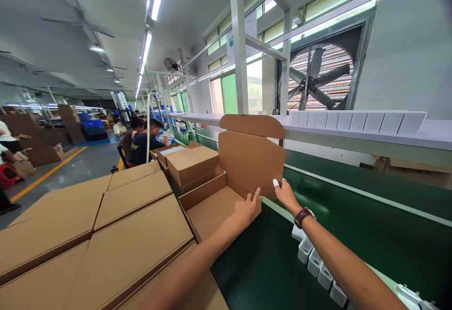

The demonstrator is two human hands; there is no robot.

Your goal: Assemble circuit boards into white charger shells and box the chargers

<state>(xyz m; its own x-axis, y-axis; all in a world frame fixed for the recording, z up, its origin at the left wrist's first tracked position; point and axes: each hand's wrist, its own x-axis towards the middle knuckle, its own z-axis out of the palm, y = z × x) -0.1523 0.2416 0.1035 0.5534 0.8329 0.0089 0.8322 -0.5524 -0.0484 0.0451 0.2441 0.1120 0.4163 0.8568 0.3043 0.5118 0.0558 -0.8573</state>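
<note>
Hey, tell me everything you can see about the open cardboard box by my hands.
The open cardboard box is plain brown, apparently corrugated card, with a shallow, low-walled tray. Its lid stands raised at the far side, topped by a round-cornered flap. It sits on the dark green work surface, right of the closed boxes. Your right hand holds the lid's right edge; your left hand is at the tray's right end, contact unclear.

The head camera looks forward and down over the bench (268,258), open box (213,208) near at six o'clock, fan (310,84) farther off at two, floor (81,171) receding toward nine.
</note>
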